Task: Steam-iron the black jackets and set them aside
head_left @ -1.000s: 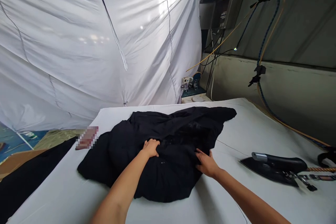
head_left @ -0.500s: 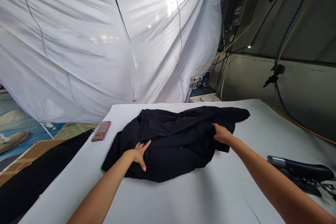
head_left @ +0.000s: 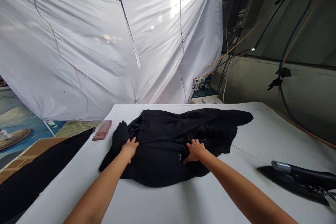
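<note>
A black jacket (head_left: 160,162) lies spread and rumpled on the white table, with a sleeve stretching to the far right and small pale lettering near its middle. My left hand (head_left: 129,148) grips the cloth on the left part, beside a raised fold; its thumb is partly hidden. On the middle of the jacket, next to the lettering, my right hand (head_left: 194,149) has its fingers curled into the fabric. Some fingertips sink out of sight in the dark cloth.
At the right edge of the white table (head_left: 168,206) rests a black iron (head_left: 301,176). A pixelated reddish item (head_left: 103,130) lies at the left edge, near dark cloth (head_left: 44,161) hanging over a cardboard box. White sheeting (head_left: 91,49) hangs behind; cables (head_left: 283,59) dangle at right.
My right hand has moved left from the jacket's right part to its middle. My left hand has shifted slightly left and closed on cloth, where a fold now stands up.
</note>
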`<state>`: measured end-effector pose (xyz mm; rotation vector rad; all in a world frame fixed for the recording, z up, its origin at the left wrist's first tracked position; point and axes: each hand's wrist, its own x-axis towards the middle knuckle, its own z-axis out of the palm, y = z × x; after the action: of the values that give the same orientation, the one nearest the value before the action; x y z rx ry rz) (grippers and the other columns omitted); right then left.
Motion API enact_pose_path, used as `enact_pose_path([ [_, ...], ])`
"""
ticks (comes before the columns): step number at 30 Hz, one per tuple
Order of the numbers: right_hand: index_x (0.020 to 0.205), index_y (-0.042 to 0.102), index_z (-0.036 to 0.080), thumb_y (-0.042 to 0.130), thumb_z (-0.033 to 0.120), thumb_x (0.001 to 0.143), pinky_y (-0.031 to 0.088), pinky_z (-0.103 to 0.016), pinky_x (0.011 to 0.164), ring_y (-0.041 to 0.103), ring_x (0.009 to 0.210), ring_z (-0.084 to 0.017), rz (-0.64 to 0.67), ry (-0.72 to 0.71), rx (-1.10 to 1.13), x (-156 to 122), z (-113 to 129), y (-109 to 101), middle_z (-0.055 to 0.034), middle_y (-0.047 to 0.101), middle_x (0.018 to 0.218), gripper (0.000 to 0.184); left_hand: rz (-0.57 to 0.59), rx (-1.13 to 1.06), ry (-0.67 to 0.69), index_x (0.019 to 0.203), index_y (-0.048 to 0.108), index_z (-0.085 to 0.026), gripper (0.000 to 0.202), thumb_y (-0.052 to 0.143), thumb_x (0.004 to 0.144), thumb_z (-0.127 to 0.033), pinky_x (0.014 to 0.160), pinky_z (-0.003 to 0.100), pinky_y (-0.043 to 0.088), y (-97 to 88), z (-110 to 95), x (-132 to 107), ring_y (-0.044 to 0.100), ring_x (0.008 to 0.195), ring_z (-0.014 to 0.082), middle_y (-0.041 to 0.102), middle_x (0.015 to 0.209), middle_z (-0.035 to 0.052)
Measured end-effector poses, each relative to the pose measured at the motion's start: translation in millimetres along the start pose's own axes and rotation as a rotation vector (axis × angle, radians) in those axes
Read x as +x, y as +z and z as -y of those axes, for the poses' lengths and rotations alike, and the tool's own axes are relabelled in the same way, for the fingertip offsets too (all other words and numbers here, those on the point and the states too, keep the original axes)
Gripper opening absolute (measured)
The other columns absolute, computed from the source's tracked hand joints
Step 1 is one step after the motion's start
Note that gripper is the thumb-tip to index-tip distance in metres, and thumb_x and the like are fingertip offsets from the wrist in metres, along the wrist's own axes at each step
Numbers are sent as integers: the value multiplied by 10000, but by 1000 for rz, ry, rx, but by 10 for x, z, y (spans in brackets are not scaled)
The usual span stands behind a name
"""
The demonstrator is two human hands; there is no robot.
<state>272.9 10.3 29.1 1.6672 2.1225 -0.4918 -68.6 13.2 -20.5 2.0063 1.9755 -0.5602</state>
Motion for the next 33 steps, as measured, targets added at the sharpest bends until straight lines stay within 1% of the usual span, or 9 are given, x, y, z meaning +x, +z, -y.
enact_pose_path([
  [4,1203,500,145,687,634,379,334,-465,918,407,1155,-366,-19,-106,66,-107,49,180,-182,437,1262,976,60,215,-4,1153,524,-278,972,816,230,-357,936,709,-13,-64,-56,-120,176,1283,430,500,1264,135],
  [7,1270,415,181,761,438,363,428,-376,824,547,1015,-303,51,-40,173,-226,25,338,-129,552,1142,1004,182,122,-98,1051,585,-262,835,822,251,-273,857,716,237,-166,-89,-174,396,1155,446,578,1155,138],
  [10,969,630,160,735,273,435,465,-317,674,616,840,-266,129,-31,163,-360,-148,215,-92,645,912,556,122,0,-55,821,647,-197,435,776,406,-183,755,500,462,-425,-169,-153,585,931,357,648,958,126],
  [13,744,662,152,724,189,448,434,-293,574,608,682,-232,-75,83,98,-491,-506,-406,-82,643,749,306,-189,-64,-17,983,579,-234,272,547,715,-197,809,408,452,-898,-393,-70,559,994,266,600,1040,97],
  [19,1233,439,172,461,221,744,328,-420,821,401,1095,-314,-994,346,17,-786,-1257,-1654,-169,447,1214,492,-1111,-260,7,1243,338,-145,527,520,751,-197,953,366,339,-1750,-1008,-102,385,1137,246,417,1181,128],
  [23,1102,534,201,540,218,659,281,-433,863,376,1078,-311,-1205,232,-104,-883,-1521,-1269,-124,491,1131,443,-750,-89,211,1297,278,-249,734,641,659,-248,934,416,323,-1460,-1148,-316,399,1114,268,420,1178,89],
  [27,858,623,237,577,145,562,226,-480,912,461,999,-281,-616,53,-186,-871,-1502,-299,-77,595,945,314,-231,135,247,1154,479,-241,473,497,706,-93,968,481,244,-724,-1167,-533,545,985,241,602,981,84],
  [30,956,627,253,653,157,452,241,-528,907,545,885,-301,-220,29,-188,-912,-1233,408,-72,625,804,514,94,122,344,1282,375,-251,747,607,584,-124,1010,550,134,-207,-1236,-694,554,1011,284,622,1028,103],
  [33,1242,453,358,636,159,502,281,-571,866,531,968,-355,-238,-31,-166,-979,-926,939,-104,609,1006,789,214,-55,462,1351,131,-444,1036,655,498,-177,944,670,131,205,-1305,-790,276,1255,397,208,1452,63],
])
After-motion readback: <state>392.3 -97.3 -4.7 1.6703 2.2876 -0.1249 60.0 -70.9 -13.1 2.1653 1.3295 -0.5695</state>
